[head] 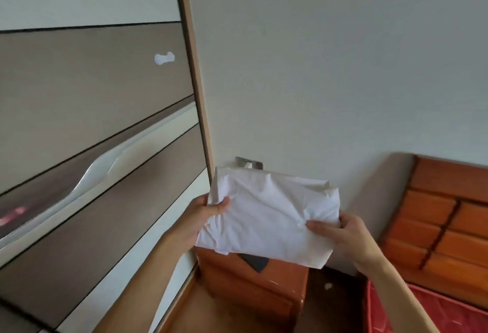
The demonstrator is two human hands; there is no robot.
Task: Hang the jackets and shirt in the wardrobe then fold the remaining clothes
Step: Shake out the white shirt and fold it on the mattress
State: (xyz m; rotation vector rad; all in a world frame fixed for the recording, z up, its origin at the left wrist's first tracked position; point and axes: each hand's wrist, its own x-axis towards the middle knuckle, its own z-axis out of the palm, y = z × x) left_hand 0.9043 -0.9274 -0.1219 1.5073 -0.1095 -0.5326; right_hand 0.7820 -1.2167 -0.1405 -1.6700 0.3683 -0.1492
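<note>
Folded white garment [266, 216], creased, held mid-air; left hand [203, 213] and right hand [340, 232] grip pinching opposite edges

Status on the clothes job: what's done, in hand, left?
Done: the white garment is already folded into a flat bundle. Only the outside of the wardrobe shows, so the hanging cannot be checked. In hand: the left hand and right hand grip the bundle's two sides, in the air above the bedside table. Left: setting it down. No other clothes are in view.
</note>
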